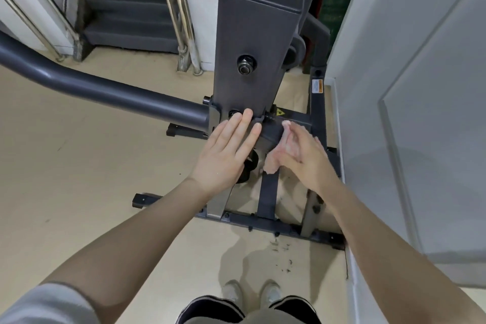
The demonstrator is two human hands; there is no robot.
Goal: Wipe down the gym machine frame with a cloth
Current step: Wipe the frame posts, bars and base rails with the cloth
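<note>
The dark grey gym machine frame (pixel 252 42) rises as a broad upright column in the middle of the view, with tubes running left and a base on the floor. My left hand (pixel 226 150) lies flat with straight fingers against the column's lower front, fingertips near a bolt. My right hand (pixel 302 155) holds a pale pink cloth (pixel 281 147) and presses it on the frame's lower right side. The right hand and cloth are blurred. Part of the cloth is hidden under my palm.
A white door or panel (pixel 420 113) stands close on the right. Grey stairs (pixel 128 8) with a steel railing (pixel 181 34) lie behind the machine. The beige floor (pixel 79 166) is open to the left. My shoes (pixel 252 294) are near the base bar (pixel 263 221).
</note>
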